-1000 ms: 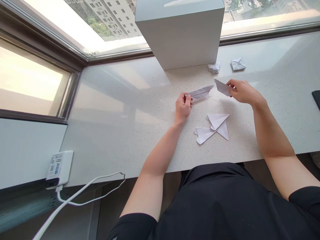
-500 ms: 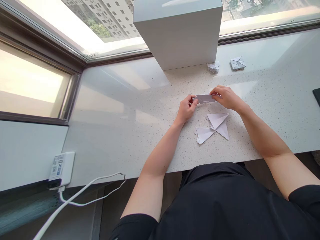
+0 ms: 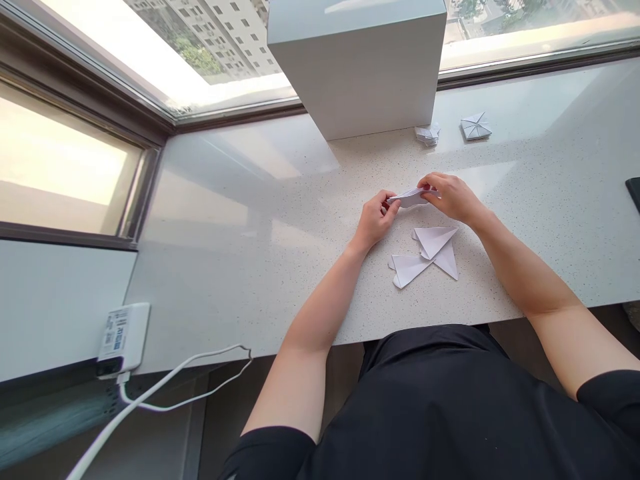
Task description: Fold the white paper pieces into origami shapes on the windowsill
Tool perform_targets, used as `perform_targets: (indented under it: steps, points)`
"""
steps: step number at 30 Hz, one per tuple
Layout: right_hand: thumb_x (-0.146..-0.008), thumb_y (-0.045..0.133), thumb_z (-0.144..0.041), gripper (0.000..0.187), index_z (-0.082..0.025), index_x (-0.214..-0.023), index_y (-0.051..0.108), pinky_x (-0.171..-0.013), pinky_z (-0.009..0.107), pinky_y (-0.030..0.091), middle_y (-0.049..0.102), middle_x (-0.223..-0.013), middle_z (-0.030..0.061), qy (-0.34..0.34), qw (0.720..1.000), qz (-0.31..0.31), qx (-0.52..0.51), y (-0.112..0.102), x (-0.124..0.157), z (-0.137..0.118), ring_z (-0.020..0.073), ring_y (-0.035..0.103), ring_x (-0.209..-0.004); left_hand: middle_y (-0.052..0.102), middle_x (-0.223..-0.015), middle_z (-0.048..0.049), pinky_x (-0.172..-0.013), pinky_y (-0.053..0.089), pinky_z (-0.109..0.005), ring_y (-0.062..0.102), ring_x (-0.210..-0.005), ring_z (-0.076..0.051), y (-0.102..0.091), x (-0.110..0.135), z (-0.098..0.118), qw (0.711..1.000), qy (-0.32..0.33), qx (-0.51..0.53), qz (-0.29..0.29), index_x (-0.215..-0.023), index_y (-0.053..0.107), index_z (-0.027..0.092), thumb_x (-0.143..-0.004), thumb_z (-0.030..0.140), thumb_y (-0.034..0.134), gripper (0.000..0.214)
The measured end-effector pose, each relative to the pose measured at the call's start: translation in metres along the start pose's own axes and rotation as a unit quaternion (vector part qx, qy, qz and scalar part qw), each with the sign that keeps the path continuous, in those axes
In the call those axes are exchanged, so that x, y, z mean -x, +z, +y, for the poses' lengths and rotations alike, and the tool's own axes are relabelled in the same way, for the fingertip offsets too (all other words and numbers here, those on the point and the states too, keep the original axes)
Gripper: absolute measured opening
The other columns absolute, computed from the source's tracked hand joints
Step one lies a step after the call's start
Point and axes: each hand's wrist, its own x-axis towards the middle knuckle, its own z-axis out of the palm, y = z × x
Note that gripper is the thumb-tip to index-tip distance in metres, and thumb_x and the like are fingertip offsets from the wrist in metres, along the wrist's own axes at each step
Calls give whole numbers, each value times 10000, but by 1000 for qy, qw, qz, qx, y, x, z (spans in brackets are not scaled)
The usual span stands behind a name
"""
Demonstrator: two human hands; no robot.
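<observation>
Left hand (image 3: 374, 221), right hand (image 3: 450, 199): fingers (image 3: 427, 180) closed on folded paper (image 3: 411, 197), pinched at both ends, held up clear of paper shapes (image 3: 434, 241) on bench (image 3: 260, 287).

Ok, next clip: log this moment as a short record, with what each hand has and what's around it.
left hand: pinches one end of a folded white paper
right hand: pinches the other end of it
nearby: folded paper pieces on a speckled stone counter
rest: paper pinwheel, crumpled paper, white box, white charger
</observation>
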Motion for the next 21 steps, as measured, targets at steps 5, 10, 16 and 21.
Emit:
perform_targets:
  steps: [5,10,16,21]
  points:
    - [-1081,823,-358,535,-204,-1592,787,-1073,550,649,806,-1562,224,37,999,30,17,1,3,10,425,817,-1242,770,-904,-30,-749,532,-328,653,-771,-189,1,0,-2,1000,10,-9,11,-1071,803,261,-1157,435,835,197]
    - [-1077,841,-506,658,-241,-1677,782,-1149,650,671,757,-1639,221,65,997,24,-32,-1,3,24,427,819,-1156,780,-930,-36,-743,524,-330,631,-777,-184,1,0,-8,999,37,-35,8,-1088,794,253,-1192,380,749,171]
    - [-1075,797,-416,297,-243,-1293,900,-1075,645,664,863,-1326,185,44,998,11,-43,-2,-1,32,377,775,-979,782,-959,-43,-780,558,-343,651,-809,-189,1,-1,-15,997,53,-57,2,-1096,777,256,-1222,365,718,178]
    - [-1027,800,-349,107,-262,-1060,853,-991,581,651,880,-1187,148,47,998,21,-43,-7,-2,27,354,743,-952,818,-1040,-58,-766,581,-331,692,-825,-181,1,0,-17,996,55,-71,8,-1186,782,255,-1228,390,736,149]
